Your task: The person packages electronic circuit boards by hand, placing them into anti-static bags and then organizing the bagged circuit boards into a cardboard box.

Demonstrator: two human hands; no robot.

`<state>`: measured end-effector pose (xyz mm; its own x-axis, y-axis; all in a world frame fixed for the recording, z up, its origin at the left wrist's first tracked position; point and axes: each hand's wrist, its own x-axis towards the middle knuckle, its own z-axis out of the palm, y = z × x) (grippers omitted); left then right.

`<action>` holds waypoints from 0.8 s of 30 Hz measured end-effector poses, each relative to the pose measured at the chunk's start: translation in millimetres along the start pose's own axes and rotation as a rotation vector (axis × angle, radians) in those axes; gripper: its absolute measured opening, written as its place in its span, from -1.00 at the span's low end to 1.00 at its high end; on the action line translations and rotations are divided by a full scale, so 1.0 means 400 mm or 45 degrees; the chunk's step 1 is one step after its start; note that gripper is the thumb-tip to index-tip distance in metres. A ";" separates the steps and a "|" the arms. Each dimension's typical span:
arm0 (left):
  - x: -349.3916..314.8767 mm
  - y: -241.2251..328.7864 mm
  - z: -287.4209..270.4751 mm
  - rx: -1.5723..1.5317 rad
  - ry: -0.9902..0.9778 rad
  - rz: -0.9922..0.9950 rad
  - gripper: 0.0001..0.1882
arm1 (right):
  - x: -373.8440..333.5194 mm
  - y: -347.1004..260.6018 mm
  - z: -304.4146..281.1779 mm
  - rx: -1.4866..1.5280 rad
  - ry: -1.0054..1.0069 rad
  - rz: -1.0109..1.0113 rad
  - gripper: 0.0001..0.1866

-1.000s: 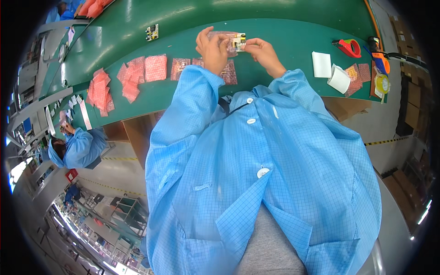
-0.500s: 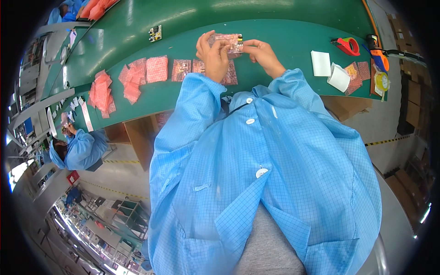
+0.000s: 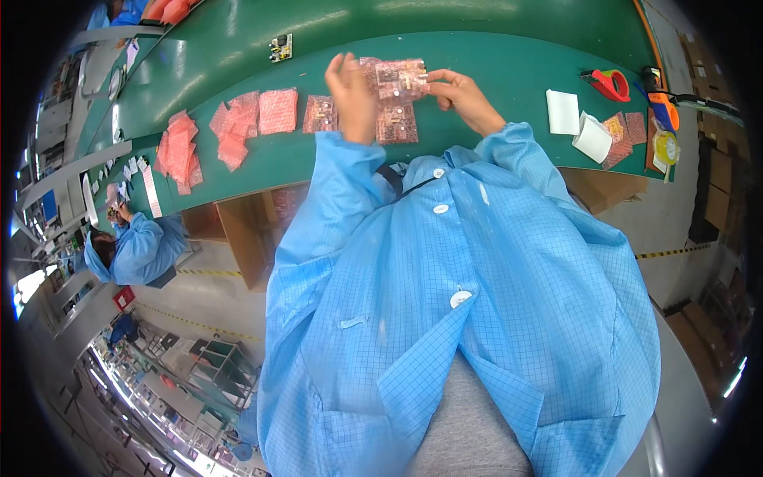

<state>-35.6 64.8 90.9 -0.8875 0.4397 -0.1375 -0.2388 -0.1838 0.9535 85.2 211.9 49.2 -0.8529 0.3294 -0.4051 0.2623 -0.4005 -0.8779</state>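
Observation:
My right hand (image 3: 465, 97) pinches the right end of a pink bubble-wrap bag (image 3: 401, 78) between thumb and fingers. A small circuit board shows through its film. Beside the bag's left edge my left hand (image 3: 351, 94) is raised, smeared by motion, its fingers stretched upward and apart. Below the held bag lies another bagged circuit board (image 3: 396, 126) on the green bench. A further bagged board (image 3: 320, 114) lies to the left of my left hand, which partly hides what is behind it.
Pink bubble bags (image 3: 277, 111) lie in loose piles (image 3: 180, 153) at the left. A bare circuit board (image 3: 280, 48) sits farther back. White pads (image 3: 563, 112), a red tape dispenser (image 3: 607, 84) and an orange-and-blue tool (image 3: 663, 111) occupy the right. A co-worker (image 3: 143, 246) sits at far left.
The board, which stuck out at the bag's right end, now shows inside the film. My left hand has come off the bag to the left; my right hand still grips its right end.

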 end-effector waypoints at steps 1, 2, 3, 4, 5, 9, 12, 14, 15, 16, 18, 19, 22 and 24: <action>0.020 0.001 -0.047 -0.066 0.062 -0.181 -0.63 | -0.004 0.001 -0.001 0.089 -0.075 0.022 -0.70; 0.043 -0.008 -0.099 -0.136 0.124 -0.360 -0.58 | -0.008 0.001 -0.001 0.086 -0.080 0.021 -0.70; 0.071 -0.054 -0.178 -0.340 -0.241 -0.457 -0.56 | -0.012 -0.002 0.015 0.206 -0.171 0.051 -0.70; 0.061 -0.048 -0.167 -0.339 -0.246 -0.466 -0.56 | -0.016 0.005 0.010 0.340 -0.225 0.087 -0.69; 0.030 -0.021 -0.147 -0.328 -0.463 -0.664 -0.58 | -0.020 0.009 0.007 0.347 -0.221 0.089 -0.69; -0.057 -0.069 -0.120 -0.459 -0.762 -0.729 -0.61 | -0.016 0.012 0.026 0.375 -0.391 0.146 -0.72; -0.066 -0.110 -0.129 -0.265 -0.563 -0.618 -0.62 | -0.016 0.012 0.042 0.370 -0.452 0.162 -0.75; -0.074 -0.127 -0.139 -0.354 -0.507 -0.567 -0.63 | -0.022 0.008 0.051 0.402 -0.495 0.161 -0.76; -0.074 -0.134 -0.145 -0.244 -0.531 -0.549 -0.64 | -0.025 0.006 0.055 0.379 -0.488 0.146 -0.77; -0.073 -0.141 -0.150 -0.133 -0.553 -0.531 -0.65 | -0.024 0.002 0.058 0.356 -0.481 0.131 -0.78; -0.076 -0.165 -0.163 -0.079 -0.575 -0.435 -0.63 | -0.019 -0.006 0.068 0.282 -0.506 0.109 -0.79; -0.076 -0.176 -0.171 -0.024 -0.606 -0.343 -0.58 | -0.015 -0.008 0.073 0.211 -0.522 0.084 -0.80; -0.064 -0.153 -0.158 -0.137 -0.713 -0.677 -0.62 | -0.010 0.000 0.061 0.190 -0.597 0.069 -0.81; -0.065 -0.139 -0.137 -0.132 -0.712 -0.698 -0.65 | -0.008 0.004 0.060 0.231 -0.609 0.098 -0.82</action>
<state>-20.8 15.3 26.6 -0.3092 0.8631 -0.3993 -0.6450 0.1182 0.7550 77.3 189.8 55.4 -0.9564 -0.1179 -0.2672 0.2860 -0.5637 -0.7749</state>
